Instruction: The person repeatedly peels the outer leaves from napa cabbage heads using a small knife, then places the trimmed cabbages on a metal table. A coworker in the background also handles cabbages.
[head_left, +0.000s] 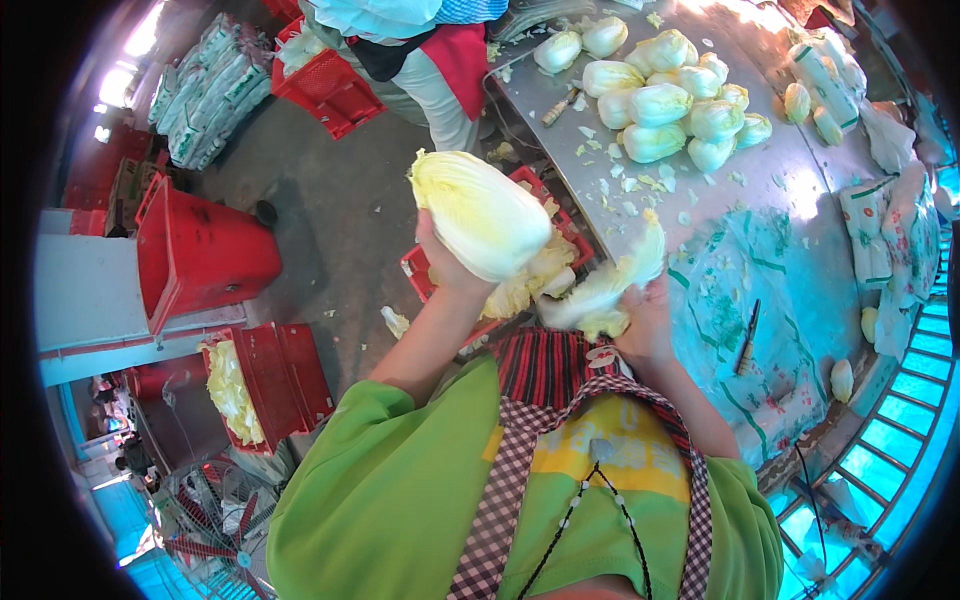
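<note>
My left hand (454, 259) grips a trimmed napa cabbage (484, 214) from below and the side, its leafy tip towards the upper left. In my right hand (646, 319) are loose cabbage leaves (615, 289), apart from the head. Below both hands, a red plastic crate (418, 273) holds pale yellow leaves (517, 296). On the metal table to the right lie a pile of napa cabbages (660, 105), a knife (748, 337) on a printed plastic sheet (720, 292), and another knife (561, 107) near the table's edge.
A co-worker (450, 82) stands at the table's far left corner beside a red crate (330, 90). Left are a red wheeled bin (217, 251), stacked red crates (289, 382) with leaves and a floor fan (217, 525). Bagged bundles (866, 232) lie along the table's right side.
</note>
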